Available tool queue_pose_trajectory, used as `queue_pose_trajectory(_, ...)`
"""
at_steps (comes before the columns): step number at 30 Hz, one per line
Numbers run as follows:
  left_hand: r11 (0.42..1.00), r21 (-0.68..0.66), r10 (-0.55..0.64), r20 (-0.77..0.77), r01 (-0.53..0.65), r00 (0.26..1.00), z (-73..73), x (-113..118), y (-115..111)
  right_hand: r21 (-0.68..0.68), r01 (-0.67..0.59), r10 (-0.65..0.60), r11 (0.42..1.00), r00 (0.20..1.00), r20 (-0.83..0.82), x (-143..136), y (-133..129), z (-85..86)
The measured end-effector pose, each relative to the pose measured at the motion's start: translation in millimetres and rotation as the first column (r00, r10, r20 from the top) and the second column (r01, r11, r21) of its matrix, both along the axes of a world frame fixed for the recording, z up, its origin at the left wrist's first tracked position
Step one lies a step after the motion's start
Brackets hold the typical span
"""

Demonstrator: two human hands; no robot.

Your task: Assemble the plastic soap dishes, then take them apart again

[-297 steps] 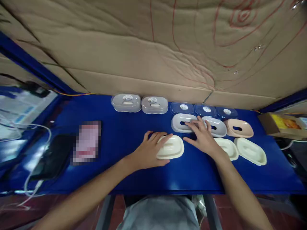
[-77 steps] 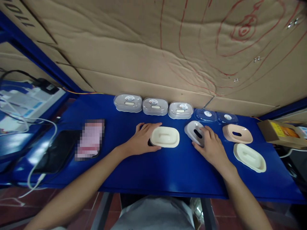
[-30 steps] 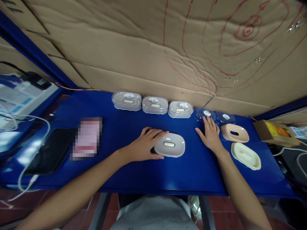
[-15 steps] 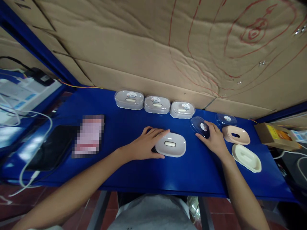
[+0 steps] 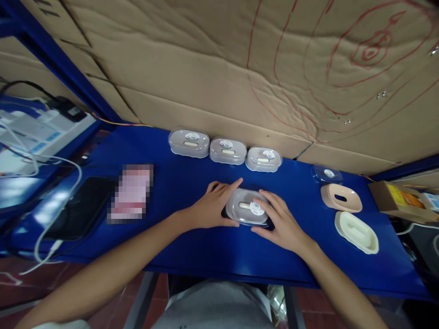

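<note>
A grey oval soap box (image 5: 236, 208) lies on the blue table in front of me, with a pale bar in the slot of its top. My left hand (image 5: 214, 205) curls round its left end, thumb along the near side. Over the box sits a clear lid (image 5: 263, 199) with a round white sticker, gripped at its right end by my right hand (image 5: 279, 221). Whether the lid is fully seated I cannot tell. Behind stand three lidded grey soap boxes (image 5: 228, 151) in a row.
At the right lie a clear lid (image 5: 327, 174), a pink slotted tray (image 5: 341, 198), a cream dish (image 5: 356, 231) and a cardboard box (image 5: 403, 201). To the left are a pixelated phone (image 5: 130, 194), a black device (image 5: 80, 208) and white cables. A cardboard wall (image 5: 192, 68) closes the back.
My right hand has brought the clear lid left from beside the pink tray onto the grey soap box. My left hand keeps its hold. The view has shifted slightly.
</note>
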State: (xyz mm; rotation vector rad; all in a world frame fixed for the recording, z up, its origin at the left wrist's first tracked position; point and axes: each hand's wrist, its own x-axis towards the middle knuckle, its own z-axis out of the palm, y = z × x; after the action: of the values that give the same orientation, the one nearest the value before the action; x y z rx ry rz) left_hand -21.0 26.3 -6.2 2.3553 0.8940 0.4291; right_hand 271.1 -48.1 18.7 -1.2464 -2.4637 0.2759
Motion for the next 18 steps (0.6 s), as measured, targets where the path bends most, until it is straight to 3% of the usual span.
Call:
queue_pose_trajectory(7,0.999,0.011,-0.032,0.01,0.031,0.999,0.9,1.7,-0.5,0.073,-0.013,0.013,0.997,1.0,0.0,-4.8,-0.2,-6.4)
queue_pose_trajectory(18,0.998,0.009,-0.059,0.004,0.059,0.998,3.7,3.1,-4.6,0.066,-0.054,0.053,0.996,0.999,0.011,2.8,-1.9,4.2)
